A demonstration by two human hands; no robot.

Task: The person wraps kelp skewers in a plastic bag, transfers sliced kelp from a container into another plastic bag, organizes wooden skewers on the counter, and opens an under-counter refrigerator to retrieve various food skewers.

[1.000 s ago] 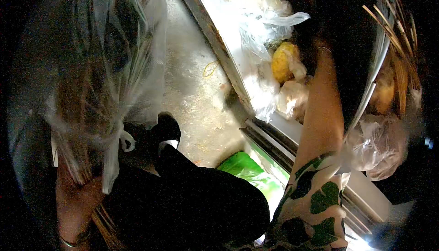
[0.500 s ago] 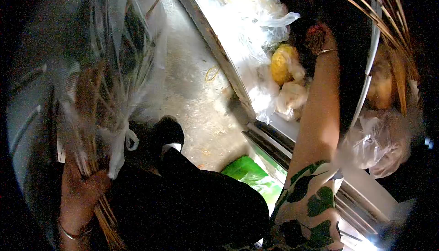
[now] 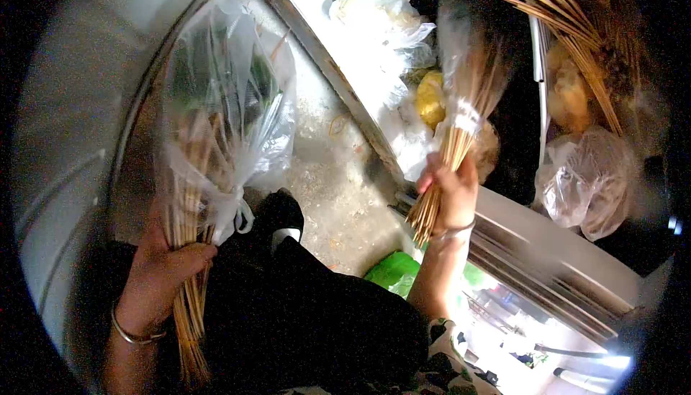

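My left hand [image 3: 160, 274] is wrapped round a thick bundle of bamboo skewers [image 3: 190, 309]. Their upper part sits in a clear plastic bag [image 3: 216, 78] tied with a knot; green pieces show dimly through it. My right hand [image 3: 457, 190] grips a second bundle of bamboo skewers [image 3: 455, 149], its stick ends pointing down toward me. A clear bag [image 3: 468, 42] covers the upper end of that bundle, and what is on the sticks is too dark to make out. Behind it lie a yellow item [image 3: 430, 98] and white plastic bags [image 3: 374, 35].
More skewers [image 3: 576, 32] stick out at the upper right, above a bulging clear bag [image 3: 586, 179]. A metal-edged ledge [image 3: 338, 85] runs diagonally beside the concrete floor [image 3: 309, 143]. A green bag [image 3: 392, 271] lies low, near my dark shoe [image 3: 281, 211]. A grey panel [image 3: 72, 107] stands left.
My right hand has come back from the dark recess toward me, now with a bagged bundle of skewers in it. The left hand's bundle has shifted slightly right in view.
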